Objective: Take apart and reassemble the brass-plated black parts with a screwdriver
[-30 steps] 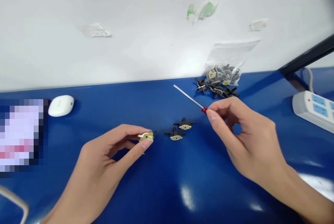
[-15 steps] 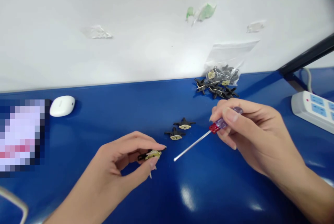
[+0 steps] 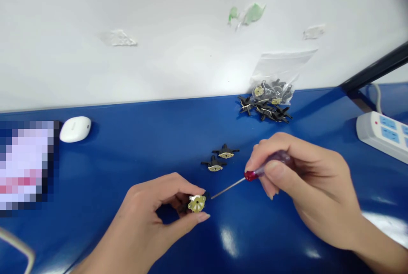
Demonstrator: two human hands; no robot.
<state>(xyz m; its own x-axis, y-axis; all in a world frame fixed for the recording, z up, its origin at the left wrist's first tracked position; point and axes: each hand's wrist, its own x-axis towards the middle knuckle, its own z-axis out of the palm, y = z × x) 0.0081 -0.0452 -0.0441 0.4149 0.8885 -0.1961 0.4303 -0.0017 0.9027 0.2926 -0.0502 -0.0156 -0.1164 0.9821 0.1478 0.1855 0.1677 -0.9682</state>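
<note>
Between the thumb and fingers of my left hand [image 3: 159, 218] is a small black part with a round yellowish plate [image 3: 196, 203], its plate turned up toward me. My right hand [image 3: 306, 184] grips a screwdriver [image 3: 250, 175] with a red and purple translucent handle. The thin metal shaft points left, and its tip is close to the right edge of the held part; I cannot tell whether they touch. Just beyond my hands, two similar black parts, a nearer one [image 3: 214, 164] and a farther one [image 3: 225, 151], rest on the blue table [image 3: 143, 138].
A clear plastic bag [image 3: 276, 78] of similar parts leans on the white wall, with a loose pile [image 3: 267, 110] before it. At left are a white case [image 3: 75, 129] and a blurred-out screen [image 3: 28, 163]. A power strip [image 3: 382, 133] lies at right.
My left hand has shifted slightly right and turned the part so its yellowish plate faces me. My right hand has lowered, bringing the screwdriver tip up to the part.
</note>
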